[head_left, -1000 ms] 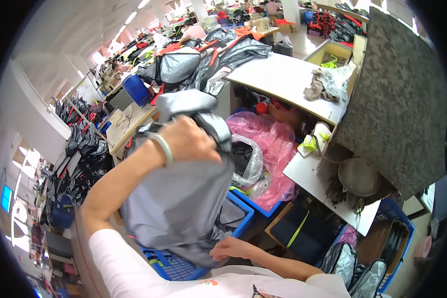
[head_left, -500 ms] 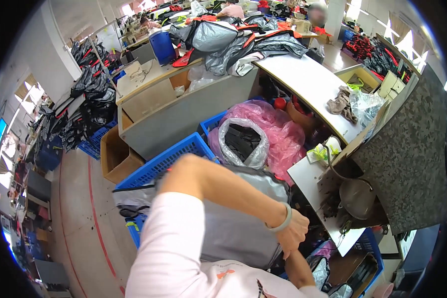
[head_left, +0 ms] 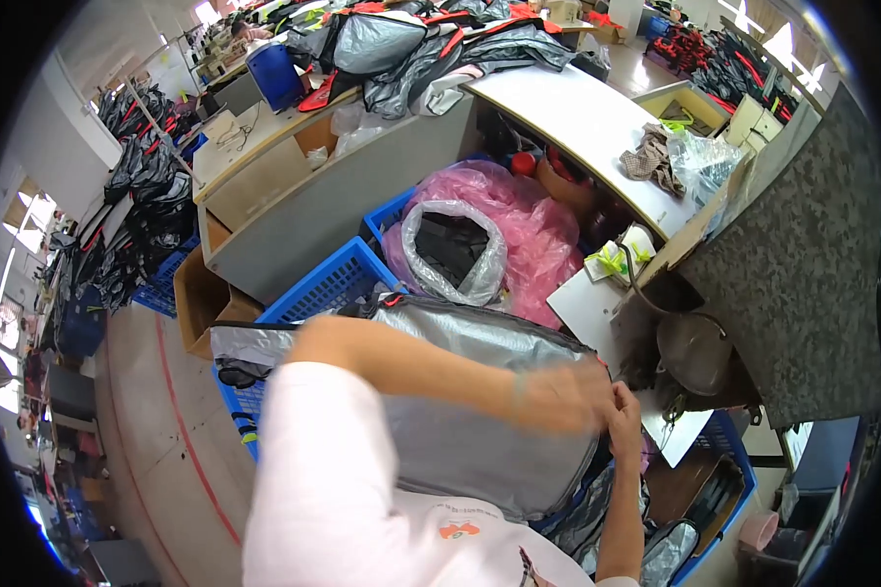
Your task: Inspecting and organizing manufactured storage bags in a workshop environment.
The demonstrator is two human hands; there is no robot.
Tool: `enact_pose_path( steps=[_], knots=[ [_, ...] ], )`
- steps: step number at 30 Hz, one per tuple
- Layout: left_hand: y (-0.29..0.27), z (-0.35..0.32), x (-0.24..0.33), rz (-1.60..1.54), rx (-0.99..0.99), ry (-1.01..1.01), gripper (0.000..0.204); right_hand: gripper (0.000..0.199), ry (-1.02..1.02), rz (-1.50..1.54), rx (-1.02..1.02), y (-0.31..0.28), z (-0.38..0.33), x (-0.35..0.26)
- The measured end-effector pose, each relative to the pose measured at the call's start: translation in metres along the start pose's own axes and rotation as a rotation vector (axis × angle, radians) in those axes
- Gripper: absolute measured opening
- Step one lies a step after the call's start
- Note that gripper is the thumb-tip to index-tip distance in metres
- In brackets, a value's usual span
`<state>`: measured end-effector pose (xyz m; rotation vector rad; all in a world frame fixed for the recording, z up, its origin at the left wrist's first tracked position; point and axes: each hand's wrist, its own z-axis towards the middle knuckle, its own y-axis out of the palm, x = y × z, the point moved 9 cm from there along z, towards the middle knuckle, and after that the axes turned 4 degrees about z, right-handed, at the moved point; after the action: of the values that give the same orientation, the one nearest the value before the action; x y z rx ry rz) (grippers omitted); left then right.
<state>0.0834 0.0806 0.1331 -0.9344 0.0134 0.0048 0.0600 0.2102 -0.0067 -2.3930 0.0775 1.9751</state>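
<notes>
Orange motif point(head_left: 460, 530) and small lettering point(head_left: 466, 513) mark your pale shirt point(head_left: 318, 479). Smooth silver-grey bag point(head_left: 480, 440) lies across your front, by perforated blue basket point(head_left: 338, 277). Left hand point(head_left: 568, 396) blurred over bag, opening and grip unclear; right hand point(head_left: 624, 419) half-curled at dark-trimmed edge, hold unclear.

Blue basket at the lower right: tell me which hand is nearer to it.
Right. The right hand is up-left of the blue basket, by the right edge of the grey fabric piece; the left hand, blurred, is farther left, over that piece.
</notes>
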Motion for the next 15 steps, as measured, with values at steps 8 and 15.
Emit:
enact_pose_path(
  steps=[8, 15],
  knots=[
    [-0.017, -0.133, -0.115, 0.338, -0.652, -0.927, 0.028, 0.023, -0.058, -0.145, 0.236, -0.013, 0.007, 0.015],
    [0.020, -0.013, -0.107, 0.427, -0.770, -0.542, 0.030, 0.036, -0.013, -0.063, 0.490, -0.091, -0.033, 0.028]
  ],
)
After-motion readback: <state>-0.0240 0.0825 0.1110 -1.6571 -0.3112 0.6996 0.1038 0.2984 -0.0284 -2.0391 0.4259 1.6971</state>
